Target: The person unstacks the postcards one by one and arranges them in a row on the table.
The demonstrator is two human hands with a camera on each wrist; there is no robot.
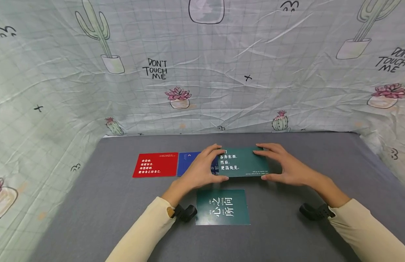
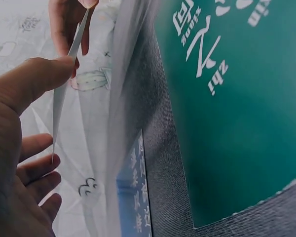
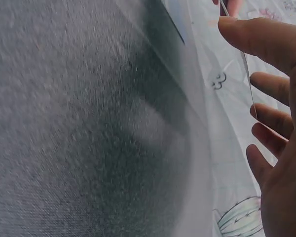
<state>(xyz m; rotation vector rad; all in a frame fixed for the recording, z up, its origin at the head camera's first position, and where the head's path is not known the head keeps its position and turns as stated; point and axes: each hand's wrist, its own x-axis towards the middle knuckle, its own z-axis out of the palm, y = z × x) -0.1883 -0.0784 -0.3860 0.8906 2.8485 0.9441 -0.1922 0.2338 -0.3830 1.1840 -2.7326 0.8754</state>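
Observation:
A dark green postcard with white writing [image 1: 251,160] is held up between both hands, its shadow falling on the cloth below. My left hand [image 1: 199,170] pinches its left edge between thumb and fingers. At the opposite edge, my right hand [image 1: 287,165] grips it the same way. In the left wrist view the raised postcard [image 2: 60,111] shows nearly edge-on. Behind the left hand lies a blue postcard [image 1: 187,161], partly covered by that hand and the held one. Closer to me, another green postcard [image 1: 236,214] lies with its large white characters turned sideways.
A red postcard [image 1: 156,165] lies left of the blue one, edges side by side. Grey cloth [image 1: 107,211] covers the table. A pale curtain with cactus prints [image 1: 215,102] hangs along the back and sides. Both wrists wear black straps with small devices [image 1: 312,211].

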